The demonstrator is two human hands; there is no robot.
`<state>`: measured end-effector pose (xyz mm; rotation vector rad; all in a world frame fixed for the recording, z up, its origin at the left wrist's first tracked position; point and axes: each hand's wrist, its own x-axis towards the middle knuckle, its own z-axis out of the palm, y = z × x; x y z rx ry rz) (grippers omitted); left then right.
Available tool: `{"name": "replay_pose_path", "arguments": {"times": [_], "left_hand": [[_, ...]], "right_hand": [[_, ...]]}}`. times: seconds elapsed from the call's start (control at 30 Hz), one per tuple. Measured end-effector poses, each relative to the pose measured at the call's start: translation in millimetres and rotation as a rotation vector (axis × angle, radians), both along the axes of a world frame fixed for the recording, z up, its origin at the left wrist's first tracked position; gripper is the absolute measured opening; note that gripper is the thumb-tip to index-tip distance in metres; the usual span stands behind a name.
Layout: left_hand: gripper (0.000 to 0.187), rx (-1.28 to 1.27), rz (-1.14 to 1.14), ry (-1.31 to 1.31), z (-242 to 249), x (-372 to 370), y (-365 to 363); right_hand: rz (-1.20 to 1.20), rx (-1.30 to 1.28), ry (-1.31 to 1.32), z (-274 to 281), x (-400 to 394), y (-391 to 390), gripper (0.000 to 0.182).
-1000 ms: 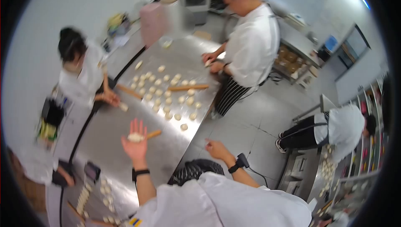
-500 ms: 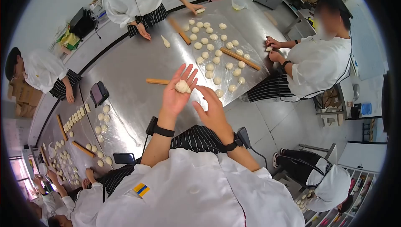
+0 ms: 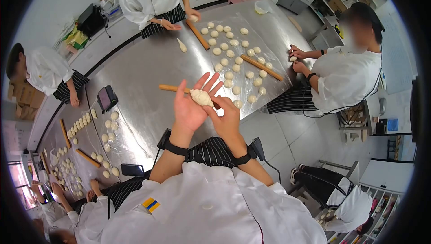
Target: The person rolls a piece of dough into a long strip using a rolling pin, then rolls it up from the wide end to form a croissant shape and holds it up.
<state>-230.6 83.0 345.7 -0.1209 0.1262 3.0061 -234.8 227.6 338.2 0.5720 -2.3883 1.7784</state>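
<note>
A pleated piece of dough point(image 3: 201, 97) lies across the palm of my left hand point(image 3: 187, 113), held there palm up with the fingers stretched out. My right hand point(image 3: 228, 119) comes in from the right, its thumb and forefinger closed on the right end of the dough. A wooden rolling pin point(image 3: 168, 88) lies on the steel table point(image 3: 139, 76) just behind my left hand, its right end hidden. Beyond my hands, several round dough pieces point(image 3: 236, 68) rest on a clear plastic sheet.
More rolling pins point(image 3: 261, 67) lie on the table. Across it a co-worker point(image 3: 152, 2) handles dough; another point(image 3: 345, 60) works at the right. A black device point(image 3: 107, 99) and more dough balls point(image 3: 107, 136) are at the left. A bowl point(image 3: 262, 6) stands at the far corner.
My right hand has moved in from beside the left hand and pinched the dough. The dough now looks longer and shows its pleats. The co-worker across the table has drawn both hands closer.
</note>
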Motion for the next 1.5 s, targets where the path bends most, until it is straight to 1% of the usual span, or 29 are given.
{"name": "replay_pose_path", "arguments": {"times": [0.1, 0.17, 0.23, 0.3, 0.4, 0.47, 0.5, 0.53, 0.57, 0.63, 0.67, 0.7, 0.77, 0.8, 0.87, 0.9, 0.97, 1.0, 1.07, 1.1, 1.17, 1.23, 1.3, 1.33, 1.37, 1.4, 1.43, 1.5], "left_hand": [[0.071, 0.067, 0.024, -0.058, 2, 1, 1], [0.071, 0.002, 0.076, -0.081, 1, 2, 1], [0.070, -0.039, 0.081, -0.101, 6, 8, -1], [0.069, -0.079, 0.086, -0.122, 8, 12, -2], [0.067, -0.085, 0.059, -0.082, 8, 20, -4], [0.066, 0.078, 0.087, -0.150, 15, 21, -3], [0.066, 0.082, 0.089, -0.155, 11, 20, -5], [0.066, 0.143, 0.100, -0.119, 4, 18, -8], [0.066, 0.203, 0.111, -0.081, -2, 17, -11], [0.068, 0.197, 0.122, -0.097, -13, 17, -19], [0.069, 0.192, 0.150, -0.098, -19, 17, -22], [0.070, 0.185, 0.178, -0.098, -24, 16, -24], [0.070, 0.154, 0.193, -0.115, -33, 13, -29], [0.071, 0.122, 0.207, -0.133, -39, 12, -31], [0.072, 0.107, 0.213, -0.133, -58, 11, -36], [0.074, 0.088, 0.213, -0.130, -68, 12, -39], [0.076, 0.057, 0.232, -0.160, -82, 12, -44], [0.078, 0.021, 0.254, -0.187, -88, 11, -45], [0.079, 0.007, 0.256, -0.204, -96, 12, -47], [0.080, -0.012, 0.262, -0.211, -99, 12, -48], [0.079, -0.028, 0.271, -0.221, -107, 13, -52], [0.078, -0.040, 0.278, -0.222, -110, 14, -52], [0.070, -0.031, 0.306, -0.230, -110, 14, -54], [0.070, -0.031, 0.307, -0.231, -113, 15, -55], [0.067, -0.140, 0.305, -0.195, -116, 16, -56], [0.065, -0.249, 0.301, -0.157, -119, 17, -56], [0.065, -0.249, 0.298, -0.155, -117, 17, -57], [0.067, -0.280, 0.312, -0.201, -115, 17, -56]], "right_hand": [[0.024, 0.037, 0.034, -2, 1, 4, 0.040], [0.010, 0.060, 0.072, 0, 5, 5, 0.043], [-0.006, 0.083, 0.106, 4, 10, 6, 0.047], [-0.029, 0.128, 0.147, 11, 12, 9, 0.055], [0.050, 0.180, 0.189, 19, 11, 13, 0.060], [0.069, 0.174, 0.205, 21, 9, 9, 0.061], [0.082, 0.165, 0.223, 21, 8, 9, 0.062], [0.084, 0.168, 0.219, 18, 11, 9, 0.062], [0.099, 0.089, 0.090, 10, 13, 9, 0.064], [0.125, -0.072, -0.165, -11, 16, 10, 0.067], [0.101, -0.110, -0.263, -22, 19, 13, 0.063], [0.101, -0.108, -0.266, -39, 22, 17, 0.063], [0.064, -0.227, -0.513, -77, 27, 30, 0.058], [0.067, -0.224, -0.517, -89, 31, 37, 0.058], [0.000, -0.053, -0.583, -111, 39, 55, 0.054], [0.001, -0.049, -0.588, -131, 44, 67, 0.054], [-0.049, 0.220, -0.522, -180, 54, 96, 0.052], [-0.049, 0.224, -0.526, -202, 56, 111, 0.052], [-0.111, 0.383, -0.722, -245, 68, 143, 0.053], [-0.109, 0.386, -0.726, -268, 76, 159, 0.053], [-0.187, 0.228, -1.013, -311, 103, 191, 0.053], [-0.276, 0.251, -1.252, -335, 136, 217, 0.048], [-0.316, 0.310, -1.400, -354, 168, 241, 0.041], [-0.315, 0.311, -1.401, -364, 183, 258, 0.041], [-0.028, 0.472, -1.113, -375, 197, 278, 0.031], [0.246, 0.610, -0.804, -388, 211, 292, 0.035], [0.243, 0.609, -0.803, -406, 226, 297, 0.035], [0.141, 0.567, -0.992, -441, 251, 303, 0.041]]}}
